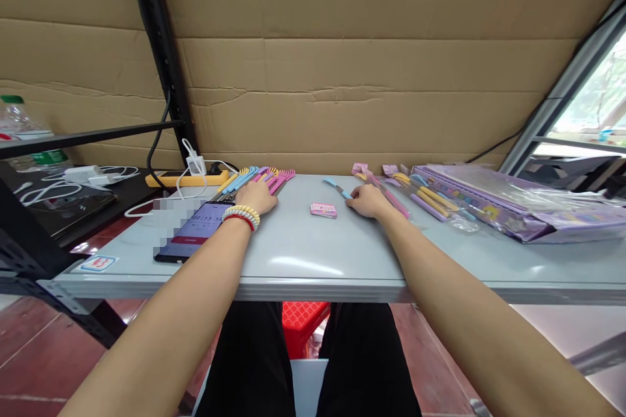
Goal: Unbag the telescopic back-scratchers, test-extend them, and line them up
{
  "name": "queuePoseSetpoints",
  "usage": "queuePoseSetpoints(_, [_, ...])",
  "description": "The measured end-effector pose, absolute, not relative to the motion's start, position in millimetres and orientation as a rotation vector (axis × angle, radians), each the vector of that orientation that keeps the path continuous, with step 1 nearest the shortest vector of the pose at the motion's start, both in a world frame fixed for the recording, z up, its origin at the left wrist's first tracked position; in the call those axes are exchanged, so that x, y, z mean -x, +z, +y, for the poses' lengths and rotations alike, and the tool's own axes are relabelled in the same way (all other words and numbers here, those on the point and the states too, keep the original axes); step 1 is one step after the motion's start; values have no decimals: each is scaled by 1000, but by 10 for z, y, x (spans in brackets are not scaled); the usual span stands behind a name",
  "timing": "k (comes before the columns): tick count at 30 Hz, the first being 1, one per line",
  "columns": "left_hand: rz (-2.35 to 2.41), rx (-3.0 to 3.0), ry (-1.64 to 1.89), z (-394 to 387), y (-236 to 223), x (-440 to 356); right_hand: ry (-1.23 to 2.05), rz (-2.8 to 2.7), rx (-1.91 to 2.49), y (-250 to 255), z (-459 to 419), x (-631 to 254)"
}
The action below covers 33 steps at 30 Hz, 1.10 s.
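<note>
- I have my right hand [366, 201] with thumb and fingers together on the near end of a blue-ended utensil [337, 188], which lies low over the middle of the table [303, 247], head pointing far left.
- My left hand [257, 197] rests at the near edge of a row of loose utensils [244, 180] on the far left; its fingertips are hidden, so I can't tell whether they are clamped on one or apart.
- That row runs from yellow and blue to purple and pink, side by side, and I judge it to be the part not yet dealt with.
- Between my hands, slightly nearer, sits a small group of pink cards [323, 210], touching neither hand; I'd count these as unused.
- Right of my right hand lie coloured pieces [433, 202], several with pink card at their far ends and clear plastic at the near end; to me these look finished, though I can't count them.
- The blue-ended utensil has no card that I can see on it, so I'd call it only started.
- Overall I'd put the work partway: pieces stand on both sides, with one between.
</note>
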State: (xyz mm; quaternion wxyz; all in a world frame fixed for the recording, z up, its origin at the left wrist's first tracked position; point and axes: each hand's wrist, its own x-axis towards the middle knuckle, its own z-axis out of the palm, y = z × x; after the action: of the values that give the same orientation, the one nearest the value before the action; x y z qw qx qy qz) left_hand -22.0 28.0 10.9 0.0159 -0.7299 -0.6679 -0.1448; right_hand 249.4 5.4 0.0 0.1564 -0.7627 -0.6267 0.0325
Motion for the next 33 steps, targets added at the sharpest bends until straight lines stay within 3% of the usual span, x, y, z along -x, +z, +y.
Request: queuePoseSetpoints(33, [-2054,2300,-522,311,73,234,153,-1776,2180,11,32,-2488])
